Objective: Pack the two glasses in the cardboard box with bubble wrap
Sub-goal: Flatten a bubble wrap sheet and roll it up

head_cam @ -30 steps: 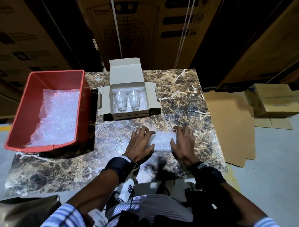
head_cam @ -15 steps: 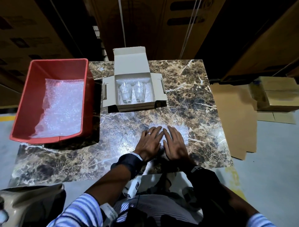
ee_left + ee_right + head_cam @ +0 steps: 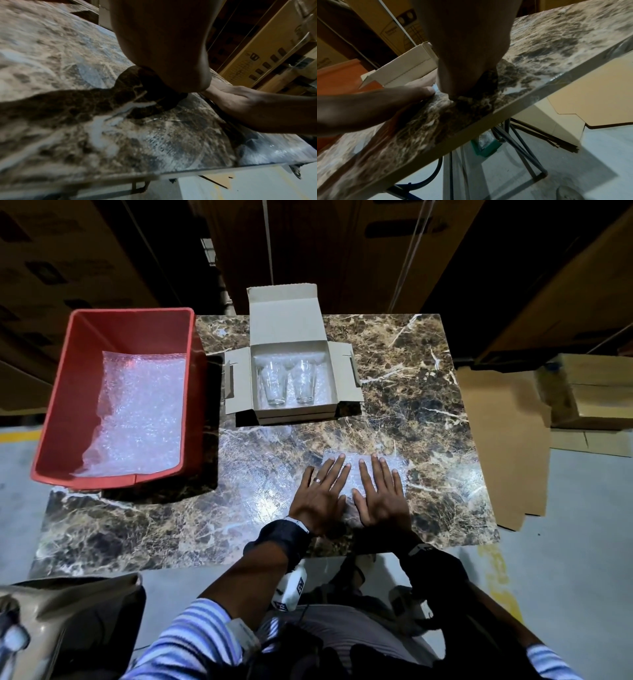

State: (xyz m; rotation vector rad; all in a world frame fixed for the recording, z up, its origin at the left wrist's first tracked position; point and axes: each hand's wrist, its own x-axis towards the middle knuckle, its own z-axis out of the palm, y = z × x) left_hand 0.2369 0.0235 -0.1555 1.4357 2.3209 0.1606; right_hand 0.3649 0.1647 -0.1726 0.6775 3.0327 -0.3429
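Both hands lie flat, fingers straight — left hand (image 3: 320, 494) and right hand (image 3: 380, 494) pressing a clear bubble-wrap sheet (image 3: 397, 465) on the brown marble-patterned table (image 3: 411, 392), lower centre. Two clear glasses (image 3: 289, 383) lie in the open grey cardboard box (image 3: 346, 378) at upper centre.

Two clear glasses (image 3: 289, 383) lie side by side in the open cardboard box (image 3: 291, 318), bases toward the near wall, on bubble wrap lining. Box sits at the table's far edge, lid flap up, side flaps spread. A flat clear bubble wrap sheet (image 3: 399, 465) lies on the table nearer, well apart from the box.
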